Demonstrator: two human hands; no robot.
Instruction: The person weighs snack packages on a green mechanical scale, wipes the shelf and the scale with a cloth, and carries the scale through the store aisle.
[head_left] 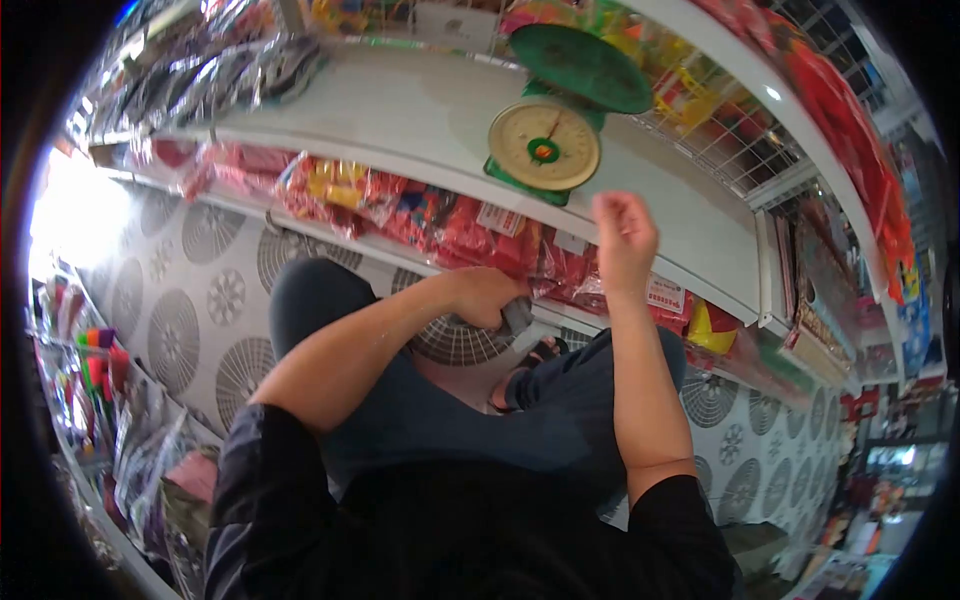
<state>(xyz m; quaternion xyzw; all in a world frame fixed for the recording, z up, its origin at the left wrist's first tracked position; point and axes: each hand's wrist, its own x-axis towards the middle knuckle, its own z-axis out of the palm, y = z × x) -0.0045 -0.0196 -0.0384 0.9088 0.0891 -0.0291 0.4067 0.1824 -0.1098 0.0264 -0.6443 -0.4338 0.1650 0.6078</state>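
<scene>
My left hand (pixel 487 297) is low over my lap, its fingers wrapped round a grey object (pixel 517 318) whose lower part looks lighter. Raised in front of the white shelf, my right hand (pixel 627 232) has its fingers curled together, and what they hold, if anything, is too small to make out. Just beyond it, a green scale with a round dial (pixel 545 146) and a dark green pan (pixel 580 68) stands on the white shelf (pixel 400 105). Below the shelf edge lie red plastic-wrapped packets (pixel 470 235).
Wrapped dark goods (pixel 215 80) lie at the shelf's left end. A wire basket (pixel 735 130) and hanging red packets (pixel 840 110) are at the right. Tall racks of goods (pixel 120 430) stand at the left, over a patterned tile floor (pixel 170 290).
</scene>
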